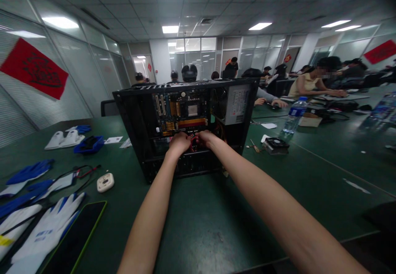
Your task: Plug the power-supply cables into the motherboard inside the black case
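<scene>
An open black computer case (pixel 131 131) stands on the green table, its inside turned toward me. In it are a motherboard (pixel 182 105) and a silver power supply (pixel 236 105) at the upper right. My left hand (pixel 180 142) reaches into the lower part of the case, fingers curled. Close beside it, my right hand (pixel 204 138) is closed too. Thin red and dark cables (pixel 194 142) run between the two hands and appear pinched by their fingers. The fingertips and the cable ends are partly hidden.
Gloves (pixel 49 228), a green-edged phone (pixel 77 237), a white round-cornered gadget (pixel 105 182) and a blue tray (pixel 89 145) lie at left. To the right are a CPU cooler with fan (pixel 276 145), a screwdriver (pixel 255 147) and a water bottle (pixel 295 117). Several people sit beyond.
</scene>
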